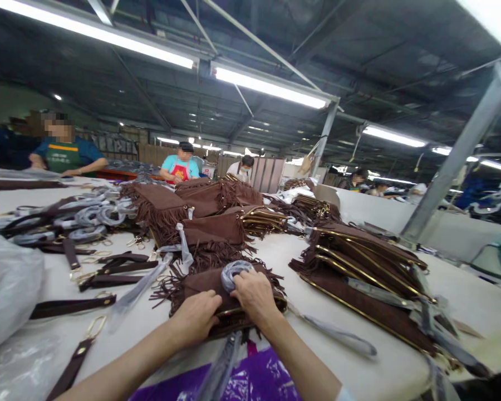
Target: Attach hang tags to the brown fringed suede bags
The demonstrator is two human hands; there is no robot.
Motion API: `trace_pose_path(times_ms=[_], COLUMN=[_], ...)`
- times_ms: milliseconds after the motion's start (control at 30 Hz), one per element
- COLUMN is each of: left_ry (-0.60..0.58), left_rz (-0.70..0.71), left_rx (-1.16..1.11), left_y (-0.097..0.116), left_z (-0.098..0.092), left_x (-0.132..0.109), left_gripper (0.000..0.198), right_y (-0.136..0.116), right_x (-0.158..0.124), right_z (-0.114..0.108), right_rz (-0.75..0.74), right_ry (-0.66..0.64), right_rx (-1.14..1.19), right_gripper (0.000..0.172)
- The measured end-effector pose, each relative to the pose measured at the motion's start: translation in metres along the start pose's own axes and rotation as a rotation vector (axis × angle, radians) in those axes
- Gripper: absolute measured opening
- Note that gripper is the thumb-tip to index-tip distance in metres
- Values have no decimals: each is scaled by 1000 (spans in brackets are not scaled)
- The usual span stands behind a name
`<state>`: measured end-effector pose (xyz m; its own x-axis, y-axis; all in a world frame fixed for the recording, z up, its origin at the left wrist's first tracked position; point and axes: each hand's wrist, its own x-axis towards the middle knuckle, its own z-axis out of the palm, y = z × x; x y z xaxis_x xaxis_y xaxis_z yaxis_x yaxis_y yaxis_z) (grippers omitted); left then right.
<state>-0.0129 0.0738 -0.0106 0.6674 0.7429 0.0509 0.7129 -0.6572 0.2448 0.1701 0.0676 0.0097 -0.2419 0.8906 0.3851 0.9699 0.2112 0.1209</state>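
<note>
A brown fringed bag (200, 283) lies on the white table directly before me, its fringe spread out to both sides. My right hand (254, 292) is closed round a coiled strap (232, 273) in clear wrapping, over the bag's upper face. At the bag's near edge, my left hand (198, 314) has its fingers curled on the opening, thumb side inward. A wrapped strap (223, 365) hangs from the bag toward me, over a purple plastic sheet (259, 376). Another wrapped strap (338, 334) stretches to the right across the table.
More fringed bags (217, 228) are heaped beyond my hands. A stack of gold-edged bags (367, 278) stands at the right. Coiled wrapped straps (92, 214) and loose brown straps (77, 303) cover the left, near a clear plastic bag (10, 289). Several people work farther back.
</note>
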Motion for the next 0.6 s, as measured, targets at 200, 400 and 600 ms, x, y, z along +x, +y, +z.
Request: trace_pose_path(times_ms=[200, 400, 600], left_ry=[158, 259, 245], left_rz=[-51, -25, 85], left_rx=[-147, -140, -122], left_y=[-9, -1, 18], left_z=[-26, -52, -51], left_x=[17, 18, 0], left_gripper=[20, 20, 20], right_y=[25, 11, 13], right_x=[-48, -81, -46], right_z=[-34, -31, -16], right_rz=[-164, -406, -190], right_ry=[148, -95, -79], right_rx=[220, 291, 164], right_gripper=[8, 9, 9])
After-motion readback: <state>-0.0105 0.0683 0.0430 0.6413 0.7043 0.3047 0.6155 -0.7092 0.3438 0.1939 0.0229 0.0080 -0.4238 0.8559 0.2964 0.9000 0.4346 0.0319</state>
